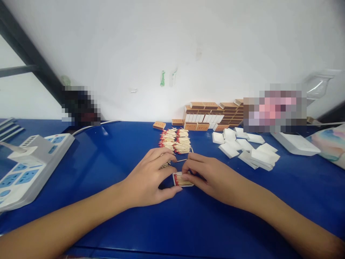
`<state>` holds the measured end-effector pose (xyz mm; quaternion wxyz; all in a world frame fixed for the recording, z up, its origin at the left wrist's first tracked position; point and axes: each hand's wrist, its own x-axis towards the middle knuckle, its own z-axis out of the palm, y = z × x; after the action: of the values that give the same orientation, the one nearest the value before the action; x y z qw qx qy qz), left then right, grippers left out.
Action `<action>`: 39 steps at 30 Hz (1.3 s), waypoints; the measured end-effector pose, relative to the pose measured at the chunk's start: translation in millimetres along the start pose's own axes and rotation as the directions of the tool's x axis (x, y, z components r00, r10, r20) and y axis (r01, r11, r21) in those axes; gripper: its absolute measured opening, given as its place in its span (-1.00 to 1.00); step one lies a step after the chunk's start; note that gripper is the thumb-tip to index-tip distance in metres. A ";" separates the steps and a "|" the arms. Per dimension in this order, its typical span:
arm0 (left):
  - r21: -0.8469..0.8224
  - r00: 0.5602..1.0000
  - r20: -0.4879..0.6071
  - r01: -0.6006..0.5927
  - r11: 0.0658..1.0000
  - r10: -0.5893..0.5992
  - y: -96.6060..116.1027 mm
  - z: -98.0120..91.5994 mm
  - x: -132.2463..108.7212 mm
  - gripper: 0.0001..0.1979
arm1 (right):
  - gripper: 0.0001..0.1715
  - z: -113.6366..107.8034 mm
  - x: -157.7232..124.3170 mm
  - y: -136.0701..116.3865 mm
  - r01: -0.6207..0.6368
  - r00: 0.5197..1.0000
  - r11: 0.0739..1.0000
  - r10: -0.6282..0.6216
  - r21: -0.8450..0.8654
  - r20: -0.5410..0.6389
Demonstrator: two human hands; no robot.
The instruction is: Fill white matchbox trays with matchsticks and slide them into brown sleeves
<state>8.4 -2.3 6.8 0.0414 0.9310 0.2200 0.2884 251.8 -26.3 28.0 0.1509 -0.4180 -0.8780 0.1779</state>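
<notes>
A small white matchbox tray lies on the blue table, with red-headed matches side by side inside it. My left hand has its thumb at the tray's front edge and its index finger at the rear left corner, steadying it. Under that hand's other fingers, a bunch of matches is partly hidden. My right hand reaches over the tray's right part, thumb and fingers pinched on matches there; its fingertips partly cover them. Just beyond both hands sit heaped matches, with a loose match in front.
Brown-and-white matchboxes are stacked against the wall. Empty white trays lie scattered at the right, near a white box. A power strip with a plug occupies the left side. Two closed matchboxes stand behind the heap.
</notes>
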 end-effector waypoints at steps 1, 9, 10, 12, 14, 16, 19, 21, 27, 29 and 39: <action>0.000 1.000 -0.003 -0.002 1.000 0.002 -0.2 -0.1 -0.1 -0.75 | -0.86 -0.3 0.4 1.1 0.004 1.000 1.000 -0.004 -0.001 -0.027; 0.001 1.000 -0.006 -0.012 1.000 0.012 -0.8 -0.1 -0.2 -0.74 | -0.91 9.0 11.1 21.5 -0.174 0.953 0.985 0.170 0.007 -0.250; 0.005 1.000 -0.006 -0.015 1.000 0.015 -0.6 0.0 -0.2 -0.73 | -0.90 11.9 12.8 23.4 -0.169 0.955 0.986 0.168 0.017 -0.246; 0.011 1.000 -0.004 -0.020 1.000 0.020 -0.3 0.2 -0.1 -0.72 | -0.91 17.0 16.0 25.1 -0.158 0.959 0.986 0.164 0.043 -0.233; 0.012 1.000 -0.004 -0.024 1.000 0.024 -0.2 0.2 0.2 -0.71 | -0.94 20.5 18.7 24.6 -0.160 0.961 0.985 0.169 0.061 -0.217; 0.013 1.000 -0.002 -0.022 1.000 0.022 -0.2 0.0 0.6 -0.72 | -0.91 21.8 20.6 23.4 -0.167 0.964 0.984 0.176 0.063 -0.198; 0.016 1.000 0.001 -0.019 1.000 0.019 -0.5 -0.4 0.7 -0.72 | -0.87 19.6 21.0 23.1 -0.177 0.970 0.983 0.183 0.048 -0.160; 0.020 1.000 0.000 -0.015 1.000 0.015 -0.9 -0.6 0.4 -0.72 | -0.86 16.1 19.5 24.3 -0.194 0.970 0.981 0.196 0.028 -0.142; 0.071 0.998 -0.033 0.052 0.996 -0.050 -3.5 -0.2 0.8 -0.74 | -0.87 3.3 10.5 25.2 -0.121 0.975 0.990 0.132 0.068 -0.181; 0.074 0.997 -0.034 0.079 0.994 -0.076 -3.9 -0.2 1.3 -0.74 | -0.87 1.9 8.1 21.4 -0.082 0.981 0.992 0.097 0.094 -0.167; 0.067 0.998 -0.041 0.052 0.996 -0.049 -1.6 0.3 0.5 -0.75 | -0.82 -2.4 5.3 10.1 -0.005 0.987 0.989 0.028 0.149 -0.156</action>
<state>8.4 -0.7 6.5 0.0127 0.9201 0.2540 0.2980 256.5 -15.8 26.4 0.2492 -0.4257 -0.8441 0.2104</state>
